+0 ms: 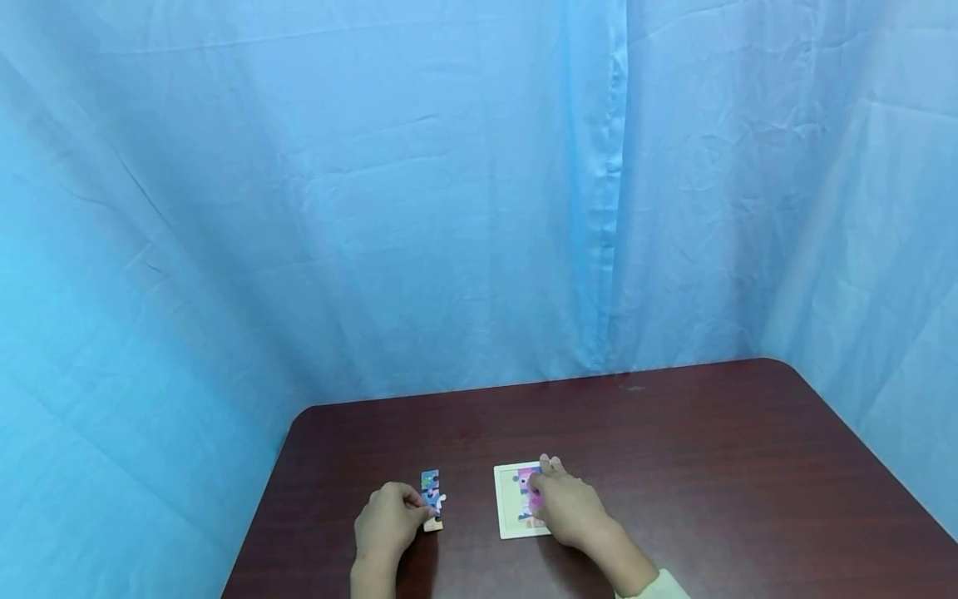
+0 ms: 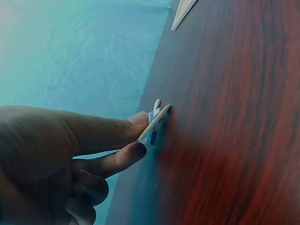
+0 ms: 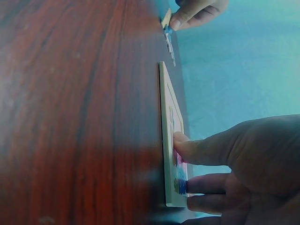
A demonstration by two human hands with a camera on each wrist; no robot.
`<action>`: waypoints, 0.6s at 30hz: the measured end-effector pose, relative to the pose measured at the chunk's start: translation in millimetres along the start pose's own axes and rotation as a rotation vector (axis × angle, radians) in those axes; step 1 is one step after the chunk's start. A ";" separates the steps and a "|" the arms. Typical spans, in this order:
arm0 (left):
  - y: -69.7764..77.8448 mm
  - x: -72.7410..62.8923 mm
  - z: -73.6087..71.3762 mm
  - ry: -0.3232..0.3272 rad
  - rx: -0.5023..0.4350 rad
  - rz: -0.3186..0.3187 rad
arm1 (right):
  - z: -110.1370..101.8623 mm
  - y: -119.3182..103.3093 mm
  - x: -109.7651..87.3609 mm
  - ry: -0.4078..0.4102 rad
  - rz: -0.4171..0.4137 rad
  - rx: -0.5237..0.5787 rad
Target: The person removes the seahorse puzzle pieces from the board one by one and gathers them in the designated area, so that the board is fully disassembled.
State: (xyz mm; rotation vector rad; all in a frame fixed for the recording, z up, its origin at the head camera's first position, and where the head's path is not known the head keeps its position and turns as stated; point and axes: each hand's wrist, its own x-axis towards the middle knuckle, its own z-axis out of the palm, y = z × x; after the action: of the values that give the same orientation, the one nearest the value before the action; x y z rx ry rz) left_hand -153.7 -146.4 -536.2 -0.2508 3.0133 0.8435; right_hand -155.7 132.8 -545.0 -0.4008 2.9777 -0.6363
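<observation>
In the head view my left hand (image 1: 385,522) pinches a short strip of joined jigsaw puzzle pieces (image 1: 430,482), blue with a tan end, between thumb and index finger. The left wrist view shows the strip's thin edge (image 2: 157,120) tilted, with its far end close over the table. To the right lies a white-rimmed puzzle tray (image 1: 499,506), partly filled with pink and purple pieces (image 1: 523,492). My right hand (image 1: 575,504) covers the tray's right side. In the right wrist view its thumb (image 3: 185,146) rests on the pieces, fingers stretched along the tray's far side.
The dark brown wooden table (image 1: 696,466) has rounded far corners. Light blue curtains (image 1: 449,208) hang behind it and along both sides. A strip of bare tabletop separates the puzzle strip from the tray.
</observation>
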 end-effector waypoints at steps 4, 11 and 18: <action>0.0 0.2 2.4 0.027 0.028 -0.002 | -0.4 -0.5 -0.2 0.004 -0.007 -0.001; 0.6 0.8 4.0 0.031 0.023 -0.016 | -0.7 -1.4 0.1 0.004 -0.008 -0.015; 8.1 0.5 3.7 0.050 0.004 -0.005 | 0.3 -0.1 0.9 0.008 -0.004 -0.020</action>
State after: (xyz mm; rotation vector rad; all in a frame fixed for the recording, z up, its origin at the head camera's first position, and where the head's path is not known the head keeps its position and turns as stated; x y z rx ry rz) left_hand -155.7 -137.7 -535.1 -0.2833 3.0582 0.8436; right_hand -156.5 132.4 -545.2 -0.4065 2.9940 -0.6099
